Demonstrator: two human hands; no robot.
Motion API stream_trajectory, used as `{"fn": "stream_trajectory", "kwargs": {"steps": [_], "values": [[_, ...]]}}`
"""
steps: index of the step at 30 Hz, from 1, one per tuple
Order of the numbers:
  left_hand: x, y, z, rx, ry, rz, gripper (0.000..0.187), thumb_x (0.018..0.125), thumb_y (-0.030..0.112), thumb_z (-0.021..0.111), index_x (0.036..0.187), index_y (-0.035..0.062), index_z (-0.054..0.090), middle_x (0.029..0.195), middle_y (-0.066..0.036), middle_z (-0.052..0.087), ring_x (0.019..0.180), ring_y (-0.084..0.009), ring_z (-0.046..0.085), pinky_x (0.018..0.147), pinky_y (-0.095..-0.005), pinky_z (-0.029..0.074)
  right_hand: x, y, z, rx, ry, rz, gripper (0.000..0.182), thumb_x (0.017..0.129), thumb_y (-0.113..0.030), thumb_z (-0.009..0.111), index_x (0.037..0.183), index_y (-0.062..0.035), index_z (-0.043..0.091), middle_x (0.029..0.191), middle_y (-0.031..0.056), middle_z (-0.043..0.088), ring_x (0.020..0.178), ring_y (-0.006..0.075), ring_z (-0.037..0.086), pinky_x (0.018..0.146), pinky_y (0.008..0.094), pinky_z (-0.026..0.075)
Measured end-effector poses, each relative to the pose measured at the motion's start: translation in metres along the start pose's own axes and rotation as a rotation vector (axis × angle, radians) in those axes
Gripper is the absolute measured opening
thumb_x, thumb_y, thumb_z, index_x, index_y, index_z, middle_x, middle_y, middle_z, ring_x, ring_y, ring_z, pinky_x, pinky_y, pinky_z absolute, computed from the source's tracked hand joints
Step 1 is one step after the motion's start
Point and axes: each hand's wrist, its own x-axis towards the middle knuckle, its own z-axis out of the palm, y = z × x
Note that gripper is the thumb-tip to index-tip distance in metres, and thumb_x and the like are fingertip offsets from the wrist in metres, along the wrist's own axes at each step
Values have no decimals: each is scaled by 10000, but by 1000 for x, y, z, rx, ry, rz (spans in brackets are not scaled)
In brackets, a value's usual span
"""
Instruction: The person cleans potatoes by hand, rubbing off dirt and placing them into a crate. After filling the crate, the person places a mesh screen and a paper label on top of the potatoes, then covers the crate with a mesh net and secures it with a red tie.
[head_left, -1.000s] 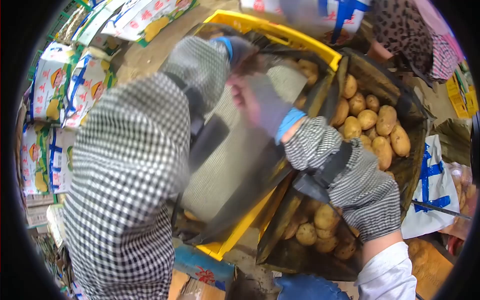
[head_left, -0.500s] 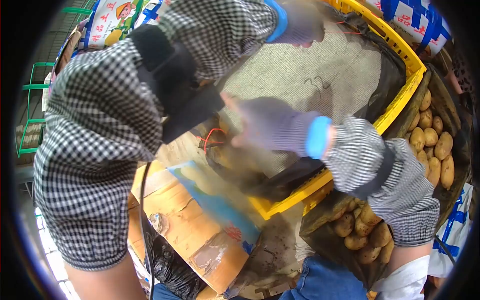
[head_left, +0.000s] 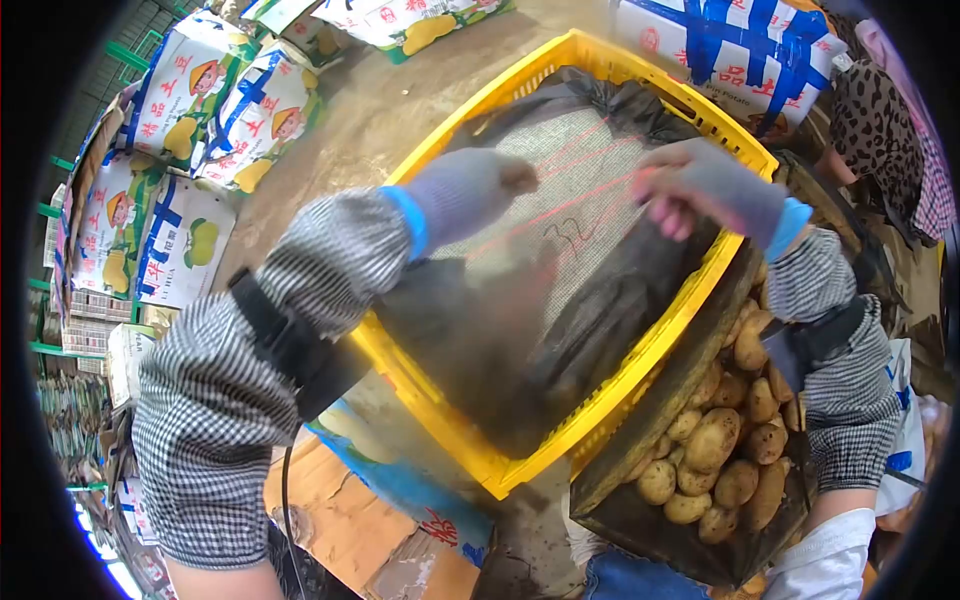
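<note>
Both my hands wear greyish-purple gloves with blue cuffs, above a yellow plastic crate (head_left: 690,330). Over the crate's left part, my left hand (head_left: 470,195) has its fingers curled closed, with a thin red string (head_left: 565,208) running to its fingertips. At the right rim, my right hand (head_left: 710,190) pinches red strands; the exact grip is blurred. Inside the crate lies a pale woven cloth (head_left: 590,250) marked with dark writing that looks like "32". Black plastic film (head_left: 610,320) surrounds the cloth and lines the crate.
Potatoes (head_left: 710,440) fill a dark-lined container right of the crate. A flattened cardboard box (head_left: 350,510) lies front left. Printed potato cartons (head_left: 180,90) stand at the left, and a blue-taped carton (head_left: 730,60) behind. Another person in leopard-print clothing (head_left: 885,130) is at the right.
My left hand has come down and left from the crate's far side. My right hand has moved up and right to the right rim. The view has shifted, showing more cartons and potatoes.
</note>
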Motion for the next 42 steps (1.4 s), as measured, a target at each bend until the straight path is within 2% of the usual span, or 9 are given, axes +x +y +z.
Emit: {"fn": "stream_trajectory", "kwargs": {"steps": [8, 12, 16, 21, 24, 27, 34, 37, 42], "values": [[-26, 52, 85, -181, 112, -177, 391, 960, 319, 543, 1204, 19, 597, 1017, -142, 687, 942, -226, 659, 816, -296, 514, 51, -15, 8, 121, 82, -243, 215, 967, -184, 544, 1075, -13, 615, 821, 41, 626, 687, 120, 631, 660, 254, 559], [-10, 8, 85, -823, -110, -344, 313, 946, 320, 543, 1070, 45, 624, 845, -49, 633, 766, -150, 600, 681, -281, 496, 88, -12, 26, 305, 215, -365, 337, 941, -128, 559, 1251, -2, 531, 819, 27, 603, 717, 109, 615, 658, 250, 539], [-16, 15, 61, -935, -98, -500, 288, 949, 304, 503, 891, 55, 636, 712, -24, 562, 638, -134, 523, 583, -295, 440, 77, 34, 4, -471, 745, -488, 586, 820, -123, 639, 1353, -2, 429, 756, 39, 571, 621, 109, 559, 526, 255, 466], [-9, 25, 41, -903, -265, -525, 288, 973, 343, 517, 943, 84, 640, 699, 5, 551, 569, -89, 487, 491, -262, 388, 19, 33, 48, 5, 132, 30, 713, 825, -138, 673, 1449, -23, 347, 727, 31, 551, 497, 82, 477, 416, 236, 392], [-6, 18, 35, -962, -322, -469, 291, 976, 350, 552, 959, 73, 637, 804, 27, 587, 551, -78, 486, 472, -238, 382, 53, 49, 72, 110, 145, -87, 780, 833, -156, 682, 1490, -33, 281, 721, 29, 550, 499, 71, 473, 414, 218, 382], [-9, 23, 27, -996, -366, -379, 303, 966, 329, 551, 1104, 63, 596, 632, 49, 460, 453, -35, 370, 378, -212, 264, 79, 46, 98, 290, 210, -265, 654, 855, -188, 665, 1427, -17, 398, 691, 19, 549, 492, 63, 475, 404, 213, 377], [-35, 31, -7, -451, -221, -477, 267, 984, 272, 563, 1134, 62, 633, 679, 15, 510, 514, -72, 466, 474, -230, 387, 36, 31, 52, 186, -109, 10, 266, 898, -321, 565, 796, -76, 584, 630, 1, 532, 457, 77, 479, 400, 204, 378], [-33, 4, 12, -251, 45, -97, 179, 970, 175, 585, 1061, 41, 663, 722, 10, 553, 601, -60, 491, 551, -214, 416, 16, 23, 48, 109, 32, -108, 290, 904, -345, 557, 776, -85, 571, 609, -1, 503, 453, 77, 467, 393, 215, 369], [-38, -6, 44, -278, 333, -88, 136, 937, 118, 636, 1027, 24, 675, 768, 12, 591, 707, -61, 530, 652, -212, 448, 31, 31, 53, 292, 191, -65, 339, 901, -380, 586, 737, -89, 531, 594, 3, 472, 456, 92, 449, 393, 241, 354]]}}
